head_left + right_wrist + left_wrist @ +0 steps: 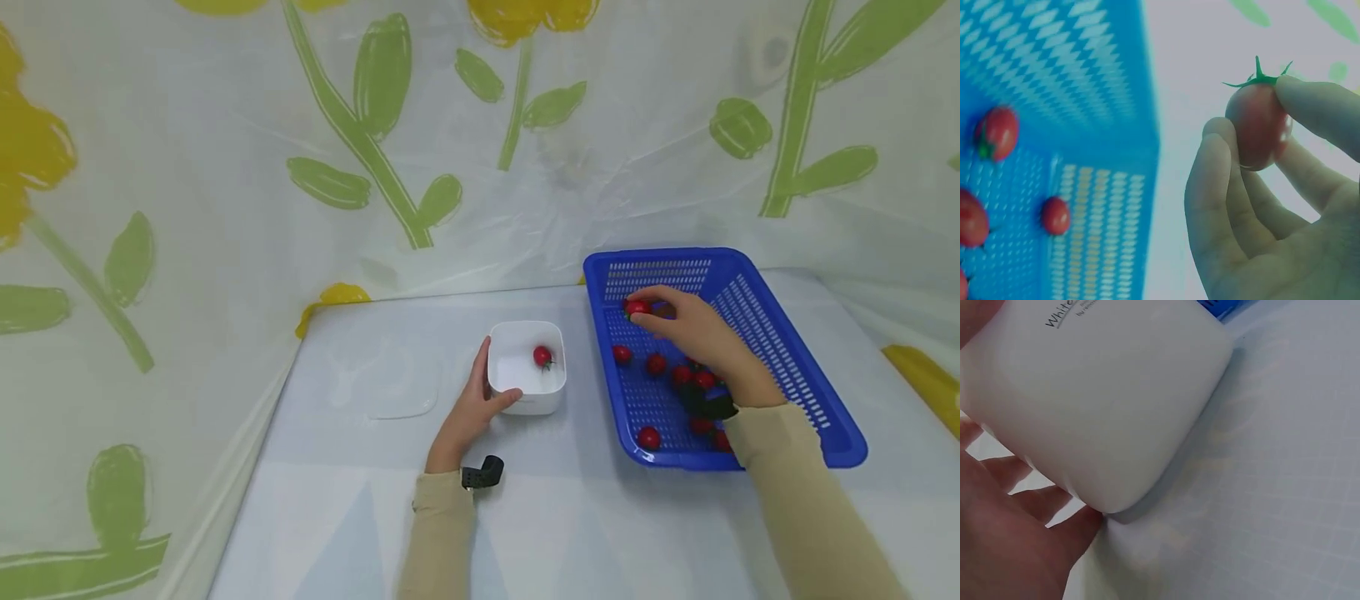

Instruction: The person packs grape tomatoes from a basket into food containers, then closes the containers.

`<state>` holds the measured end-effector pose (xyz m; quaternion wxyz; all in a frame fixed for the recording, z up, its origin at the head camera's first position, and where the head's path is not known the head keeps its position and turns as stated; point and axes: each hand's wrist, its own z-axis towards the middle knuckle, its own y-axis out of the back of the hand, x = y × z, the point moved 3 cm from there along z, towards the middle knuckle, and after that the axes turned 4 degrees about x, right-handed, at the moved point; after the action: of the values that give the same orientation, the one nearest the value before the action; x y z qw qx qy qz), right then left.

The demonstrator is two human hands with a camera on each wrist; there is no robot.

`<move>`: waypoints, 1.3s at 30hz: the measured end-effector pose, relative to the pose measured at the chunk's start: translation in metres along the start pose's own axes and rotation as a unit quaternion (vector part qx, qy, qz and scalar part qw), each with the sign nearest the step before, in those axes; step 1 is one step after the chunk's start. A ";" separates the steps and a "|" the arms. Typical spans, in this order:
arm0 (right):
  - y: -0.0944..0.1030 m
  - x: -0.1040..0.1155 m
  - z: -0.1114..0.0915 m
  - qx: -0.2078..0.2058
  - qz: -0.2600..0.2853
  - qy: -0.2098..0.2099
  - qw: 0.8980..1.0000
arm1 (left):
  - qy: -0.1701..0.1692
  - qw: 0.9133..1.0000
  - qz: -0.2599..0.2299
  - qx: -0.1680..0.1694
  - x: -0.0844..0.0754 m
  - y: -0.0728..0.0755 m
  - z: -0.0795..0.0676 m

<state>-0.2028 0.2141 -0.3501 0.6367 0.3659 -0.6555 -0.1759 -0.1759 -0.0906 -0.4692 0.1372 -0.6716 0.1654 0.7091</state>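
My left hand point(468, 408) holds a small white square container point(536, 405), fingers along its left side and thumb over the near rim. The left wrist view shows its smooth wall with printed lettering. Inside the container lies one red cherry tomato point(542, 356) with a green stem. Between thumb and fingertips, my right hand point(701, 333) pinches another cherry tomato point(1257, 128), its green calyx pointing up in the right wrist view. This hand is over the blue basket point(690, 461) in the head view. Several loose cherry tomatoes point(656, 364) lie on the basket's floor, some hidden by my right wrist.
Left of the container, a clear flat lid-like piece point(402, 415) with a rounded corner lies on the white-covered table point(555, 517). Behind the table hangs a pale sheet point(225, 150) with printed flowers and green leaves. The basket has raised, slotted walls.
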 end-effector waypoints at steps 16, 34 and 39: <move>-0.037 0.045 -0.039 -0.101 0.108 0.070 0.986 | 0.070 0.997 0.006 0.008 -0.033 0.003 -0.006; -0.094 0.061 -0.032 -0.167 0.119 0.110 0.973 | 0.031 0.999 -0.030 0.006 -0.007 -0.002 -0.005; -0.106 0.074 -0.027 -0.146 0.083 0.117 0.979 | 0.037 0.999 -0.018 0.007 -0.016 -0.004 -0.008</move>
<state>-0.1436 0.0968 -0.3684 0.7678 0.2316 -0.5721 -0.1721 -0.1658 -0.0896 -0.4539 0.1484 -0.6992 0.1633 0.6801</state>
